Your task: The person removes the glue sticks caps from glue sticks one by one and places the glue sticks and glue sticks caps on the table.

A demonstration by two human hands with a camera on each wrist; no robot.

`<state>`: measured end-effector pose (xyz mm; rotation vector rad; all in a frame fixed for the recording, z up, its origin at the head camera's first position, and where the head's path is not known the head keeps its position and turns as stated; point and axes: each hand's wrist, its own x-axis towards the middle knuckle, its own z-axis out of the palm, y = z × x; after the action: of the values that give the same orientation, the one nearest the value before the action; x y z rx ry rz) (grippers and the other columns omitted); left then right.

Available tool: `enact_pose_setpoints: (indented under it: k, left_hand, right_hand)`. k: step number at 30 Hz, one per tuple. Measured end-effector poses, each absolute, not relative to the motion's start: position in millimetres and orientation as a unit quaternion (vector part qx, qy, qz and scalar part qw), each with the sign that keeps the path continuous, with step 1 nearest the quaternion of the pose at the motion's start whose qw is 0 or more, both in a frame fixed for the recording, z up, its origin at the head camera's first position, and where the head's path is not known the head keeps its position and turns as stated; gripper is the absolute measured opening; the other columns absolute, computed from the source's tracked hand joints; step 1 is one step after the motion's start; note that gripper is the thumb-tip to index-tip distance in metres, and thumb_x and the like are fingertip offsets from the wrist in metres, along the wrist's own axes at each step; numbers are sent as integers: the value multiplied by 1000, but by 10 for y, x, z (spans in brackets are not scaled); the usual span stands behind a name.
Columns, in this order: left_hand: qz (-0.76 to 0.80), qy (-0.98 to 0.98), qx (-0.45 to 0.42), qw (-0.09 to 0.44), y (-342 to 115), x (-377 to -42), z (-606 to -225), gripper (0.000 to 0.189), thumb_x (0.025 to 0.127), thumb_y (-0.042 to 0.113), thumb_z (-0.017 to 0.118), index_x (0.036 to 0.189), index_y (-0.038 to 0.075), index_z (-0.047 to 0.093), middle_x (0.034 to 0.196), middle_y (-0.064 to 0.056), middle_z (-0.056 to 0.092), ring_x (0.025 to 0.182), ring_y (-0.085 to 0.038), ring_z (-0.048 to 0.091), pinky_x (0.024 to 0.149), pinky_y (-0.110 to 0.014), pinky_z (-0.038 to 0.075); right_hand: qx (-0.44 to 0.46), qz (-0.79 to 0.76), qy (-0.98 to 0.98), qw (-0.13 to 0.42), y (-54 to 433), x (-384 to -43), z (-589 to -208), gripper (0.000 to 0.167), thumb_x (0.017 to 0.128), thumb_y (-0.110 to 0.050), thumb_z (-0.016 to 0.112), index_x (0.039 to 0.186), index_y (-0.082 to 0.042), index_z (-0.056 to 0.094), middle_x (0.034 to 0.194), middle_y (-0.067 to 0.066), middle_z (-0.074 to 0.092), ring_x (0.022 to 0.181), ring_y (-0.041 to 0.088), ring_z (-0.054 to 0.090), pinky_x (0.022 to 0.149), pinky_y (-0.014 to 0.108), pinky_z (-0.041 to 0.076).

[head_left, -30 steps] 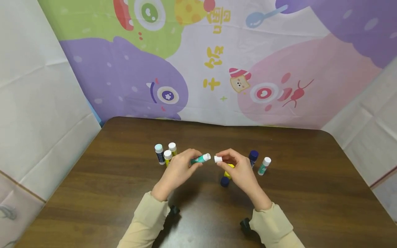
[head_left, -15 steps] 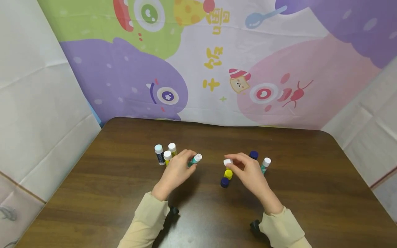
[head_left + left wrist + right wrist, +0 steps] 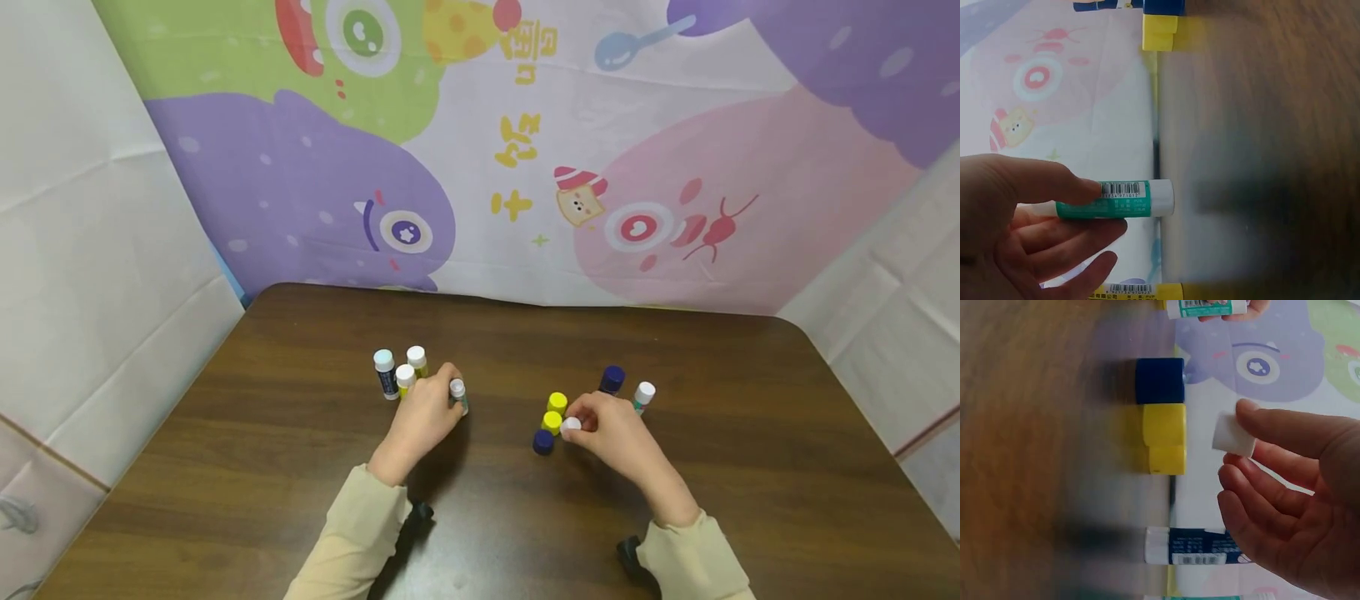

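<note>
My left hand (image 3: 424, 417) grips a green glue stick (image 3: 1129, 199) upright, low over the table, its white base pointing down. In the head view the stick's uncapped top shows beside two yellow glue sticks with white caps. Between thumb and fingertips my right hand (image 3: 621, 440) pinches a white cap (image 3: 1234, 435). That cap is right beside a row of caps: two yellow ones, with the nearer yellow cap (image 3: 552, 422) in the middle, and a dark blue cap (image 3: 543, 442) closest to me.
Left of my left hand stand a dark blue glue stick (image 3: 386, 375) with a pale top and a yellow glue stick (image 3: 406, 379). Behind my right hand are a blue-capped glue stick (image 3: 612, 380) and a white-capped green one (image 3: 643, 395). A printed cloth (image 3: 510, 250) hangs behind the table.
My hands have moved apart. The left hand has lowered the green glue stick leftward and turned it upright; the right has carried the white cap right and down to the row of caps.
</note>
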<state>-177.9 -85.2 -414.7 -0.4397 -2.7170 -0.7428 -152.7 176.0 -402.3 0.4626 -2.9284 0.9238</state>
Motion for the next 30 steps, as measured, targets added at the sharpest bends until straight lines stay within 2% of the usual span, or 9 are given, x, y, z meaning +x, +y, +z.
enact_pose_setpoints:
  k: [6, 14, 24, 30]
  left_hand:
    - [-266, -940, -144, 157, -852, -1790, -4166, 23, 68, -3, 62, 87, 6, 53, 68, -7, 62, 57, -20, 60, 51, -34, 46]
    - [-256, -943, -144, 156, -843, -1781, -4180, 22, 69, -3, 63, 87, 4, 52, 74, -8, 63, 66, -23, 62, 58, -38, 48]
    - [-244, -944, -147, 166, -836, -1786, -4206, 22, 69, -2, 64, 88, 4, 53, 75, -7, 62, 65, -23, 61, 55, -37, 47]
    - [-240, -944, -148, 171, -831, -1784, -4216, 21, 71, -1, 64, 87, 5, 53, 74, -6, 62, 65, -23, 61, 55, -38, 46]
  right_hand:
    - [145, 291, -946, 7, 1721, -1537, -4049, 23, 70, -12, 77, 86, -6, 62, 74, 0, 57, 66, 10, 51, 60, 23, 43]
    - [150, 269, -951, -11, 1684, -1538, -4116, 20, 70, -9, 76, 83, -6, 61, 72, 1, 56, 64, 10, 49, 59, 24, 42]
    - [141, 260, -955, -34, 1674, -1545, -4157, 19, 70, -8, 75, 82, -8, 61, 70, 0, 55, 62, 11, 47, 58, 25, 41]
    - [152, 251, -955, -37, 1690, -1533, -4181, 18, 69, -6, 74, 75, -9, 58, 68, -1, 54, 62, 10, 47, 57, 25, 40]
